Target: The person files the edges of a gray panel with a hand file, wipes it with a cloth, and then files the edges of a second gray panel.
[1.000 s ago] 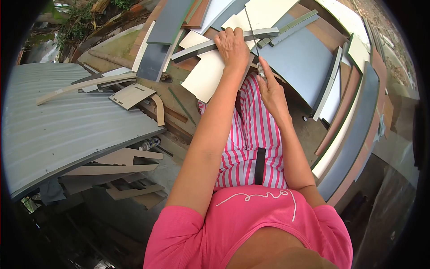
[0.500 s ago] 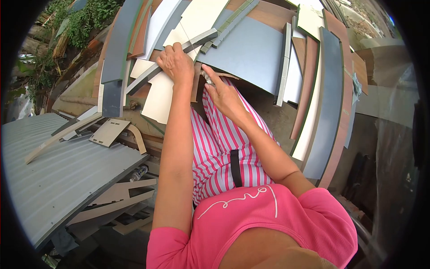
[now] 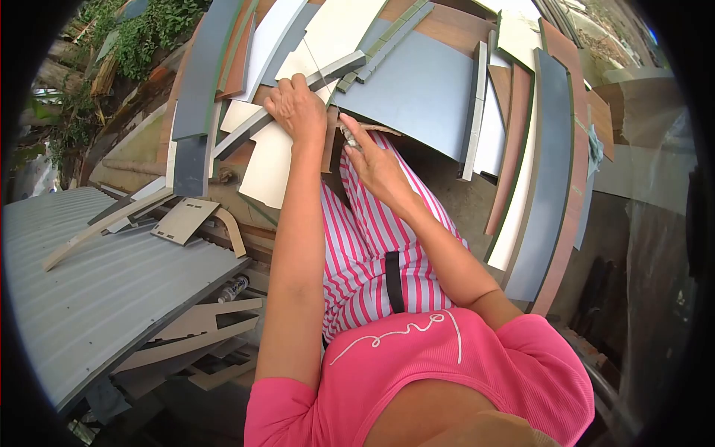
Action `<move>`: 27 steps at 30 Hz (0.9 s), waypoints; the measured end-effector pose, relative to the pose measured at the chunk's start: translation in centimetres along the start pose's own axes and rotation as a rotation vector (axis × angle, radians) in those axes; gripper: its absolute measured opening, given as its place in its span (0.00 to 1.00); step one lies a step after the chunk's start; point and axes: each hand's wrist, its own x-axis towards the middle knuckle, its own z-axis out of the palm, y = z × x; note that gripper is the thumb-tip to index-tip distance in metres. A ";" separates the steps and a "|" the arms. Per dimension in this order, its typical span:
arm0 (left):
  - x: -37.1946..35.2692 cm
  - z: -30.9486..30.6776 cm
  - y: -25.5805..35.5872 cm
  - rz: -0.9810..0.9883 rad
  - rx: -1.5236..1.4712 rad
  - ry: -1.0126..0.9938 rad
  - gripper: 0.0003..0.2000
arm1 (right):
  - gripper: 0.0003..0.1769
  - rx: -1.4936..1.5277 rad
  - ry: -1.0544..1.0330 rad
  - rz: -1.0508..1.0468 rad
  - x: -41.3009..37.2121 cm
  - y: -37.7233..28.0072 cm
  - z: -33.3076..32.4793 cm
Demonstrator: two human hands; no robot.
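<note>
My left hand [image 3: 296, 112] is closed over a long grey strip [image 3: 242, 134], pressing it down on cream boards [image 3: 269, 164]. The strip lies slantwise, with its far end up and to the right. My right hand [image 3: 378, 167] is wrapped round the handle of a thin-bladed tool [image 3: 349, 137], held just above my lap. Its very slender blade runs up and left across the strip, close to the left hand's fingers. Exactly what kind of tool it is, I cannot make out.
A blue-grey panel [image 3: 417, 89] lies ahead, with a narrow segmented bar [image 3: 391, 41] on it. Long boards [image 3: 540, 179] fan out at the right. Corrugated sheet [image 3: 112, 276] with offcuts and a small can [image 3: 234, 288] are at the left. Plants [image 3: 156, 33] grow beyond.
My right hand has drawn back slightly toward my body with the tool, and more of the thin blade shows. My left hand stays on the strip.
</note>
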 end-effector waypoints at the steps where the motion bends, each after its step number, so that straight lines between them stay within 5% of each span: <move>1: 0.1 -0.1 0.0 0.001 -0.004 -0.003 0.05 | 0.30 0.018 0.062 -0.103 0.9 0.6 0.4; 8: 0.3 -0.6 0.2 -0.036 -0.081 0.042 0.02 | 0.31 -0.062 0.073 -0.101 7.0 -0.3 0.8; 15: 0.1 -0.1 0.2 -0.041 -0.142 0.086 0.04 | 0.30 -0.104 0.052 -0.026 0.1 0.9 0.6; 17: 0.2 0.0 0.1 -0.047 -0.138 0.087 0.03 | 0.30 -0.064 0.083 -0.114 1.6 1.6 0.8; 22: 0.2 -0.3 0.1 -0.061 -0.151 0.101 0.03 | 0.29 -0.053 -0.004 0.037 7.2 -1.0 0.5; 27: 0.2 -0.3 0.2 -0.069 -0.181 0.103 0.03 | 0.30 -0.111 0.069 -0.083 4.1 1.3 1.4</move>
